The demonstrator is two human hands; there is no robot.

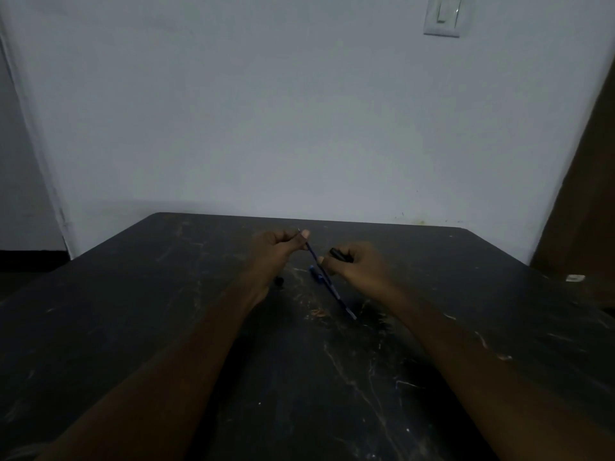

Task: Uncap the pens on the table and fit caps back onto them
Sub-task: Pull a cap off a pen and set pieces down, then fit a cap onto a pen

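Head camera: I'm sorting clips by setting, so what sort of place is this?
Probably a plain room in a home or office, dimly lit. A scuffed dark table stands against a bare pale wall, with a light switch high on it and what looks like a brown door at the right.

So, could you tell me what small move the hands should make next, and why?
Probably bring the black cap in the right hand up to the pen's tip and push it on. The left hand pinches the blue pen near its upper end, where a bare tip seems to show, and the cap sits just beside the barrel. A blue cap lies on the table.
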